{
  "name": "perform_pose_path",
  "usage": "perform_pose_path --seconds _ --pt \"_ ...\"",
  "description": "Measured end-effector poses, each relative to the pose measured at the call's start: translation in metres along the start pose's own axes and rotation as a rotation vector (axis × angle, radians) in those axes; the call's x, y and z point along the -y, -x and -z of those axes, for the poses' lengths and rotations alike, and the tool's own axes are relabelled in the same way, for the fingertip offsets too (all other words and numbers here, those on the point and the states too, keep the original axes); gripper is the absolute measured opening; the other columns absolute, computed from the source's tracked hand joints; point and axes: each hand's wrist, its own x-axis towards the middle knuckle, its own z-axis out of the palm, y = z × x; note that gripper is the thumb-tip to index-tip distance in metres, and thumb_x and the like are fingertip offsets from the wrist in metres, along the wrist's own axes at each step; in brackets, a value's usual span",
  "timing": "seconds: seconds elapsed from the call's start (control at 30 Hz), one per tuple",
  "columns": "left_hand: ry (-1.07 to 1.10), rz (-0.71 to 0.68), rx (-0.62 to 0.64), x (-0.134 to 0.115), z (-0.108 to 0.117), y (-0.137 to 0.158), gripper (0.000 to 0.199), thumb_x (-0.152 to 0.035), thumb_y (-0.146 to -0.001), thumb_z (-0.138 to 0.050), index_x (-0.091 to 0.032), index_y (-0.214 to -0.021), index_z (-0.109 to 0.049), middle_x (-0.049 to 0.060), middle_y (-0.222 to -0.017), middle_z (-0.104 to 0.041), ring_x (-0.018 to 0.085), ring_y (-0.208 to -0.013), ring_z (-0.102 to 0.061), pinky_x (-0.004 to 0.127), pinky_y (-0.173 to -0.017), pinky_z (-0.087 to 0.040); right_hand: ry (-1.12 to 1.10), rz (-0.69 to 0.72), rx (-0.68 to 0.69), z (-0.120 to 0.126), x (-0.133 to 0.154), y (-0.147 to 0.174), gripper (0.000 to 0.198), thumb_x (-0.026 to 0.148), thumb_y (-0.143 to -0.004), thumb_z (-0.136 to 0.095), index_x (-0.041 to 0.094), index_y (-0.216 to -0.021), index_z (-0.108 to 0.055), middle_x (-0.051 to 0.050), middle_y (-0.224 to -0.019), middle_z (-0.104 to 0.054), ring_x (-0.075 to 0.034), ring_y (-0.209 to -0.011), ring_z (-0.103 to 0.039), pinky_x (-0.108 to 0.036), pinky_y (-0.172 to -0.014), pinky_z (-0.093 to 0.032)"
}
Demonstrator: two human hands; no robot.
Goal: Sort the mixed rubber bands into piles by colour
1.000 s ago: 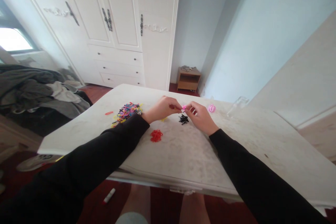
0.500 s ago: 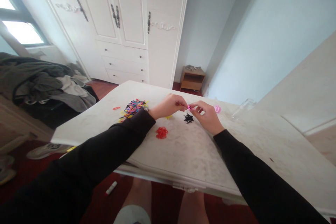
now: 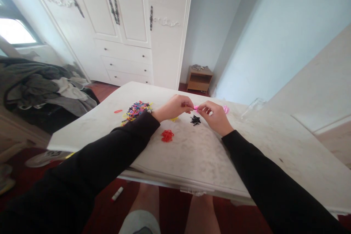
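Note:
Several small elastic bands lie in groups on the white table. My left hand (image 3: 179, 106) and my right hand (image 3: 215, 116) meet above its far middle, fingertips pinched. A thin dark rubber band (image 3: 195, 109) is stretched between them, with something pink right behind it. Just below the fingers is a pile of black bands (image 3: 195, 120). A red pile (image 3: 167, 135) sits nearer to me, and yellow bands (image 3: 174, 119) show partly under my left hand. Beyond my left wrist is a mixed, many-coloured heap (image 3: 137, 111). Pink bands (image 3: 226, 109) lie behind my right hand.
The table (image 3: 192, 161) also holds a clear glass-like container (image 3: 253, 108) on its right and one loose orange-red band (image 3: 118, 111) on its left. A heap of clothes (image 3: 46, 87) is at the left. A white wardrobe (image 3: 170, 44) and small wooden cabinet (image 3: 199, 79) stand behind.
The band between my fingertips now looks like a thin, taut dark line; before, it was a bunched pink-and-dark bit. My hands stay close together, and the view has shifted slightly.

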Motion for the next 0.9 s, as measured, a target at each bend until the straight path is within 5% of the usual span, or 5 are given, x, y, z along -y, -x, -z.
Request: perform_pose_path --seconds 0.27,0.53,0.9 --pt "-0.056 0.002 -0.015 -0.005 0.000 -0.001 0.009 -0.009 -0.079 -0.060 -0.013 -0.075 -0.067 0.002 -0.067 -0.070 0.013 -0.064 -0.068 0.022 -0.063 -0.050 0.039 -0.017 0.024 -0.003 0.000 -0.001 0.011 0.027 -0.090 -0.061 0.019 -0.082 -0.064 -0.004 -0.081 -0.068 -0.017 -0.070 -0.059 -0.030 -0.064 -0.044" --pt "-0.123 0.058 -0.194 0.003 0.021 -0.007 0.012 -0.005 -0.078 -0.058 -0.013 -0.070 -0.062 0.001 -0.061 -0.066 0.012 -0.060 -0.067 0.021 -0.058 -0.046 0.110 -0.086 -0.277 0.024 -0.010 -0.010 0.006 0.018 -0.083 -0.057 0.021 -0.078 -0.058 -0.002 -0.078 -0.063 -0.017 -0.072 -0.058 -0.030 -0.064 -0.042" --pt "0.125 0.076 -0.113 0.011 0.007 -0.003 0.004 -0.012 -0.078 -0.069 -0.011 -0.078 -0.073 0.005 -0.068 -0.074 0.014 -0.064 -0.071 0.023 -0.062 -0.055 0.033 -0.083 -0.099 0.012 -0.008 -0.004 0.005 0.023 -0.083 -0.058 0.021 -0.079 -0.057 -0.002 -0.079 -0.063 -0.017 -0.074 -0.059 -0.030 -0.065 -0.045"
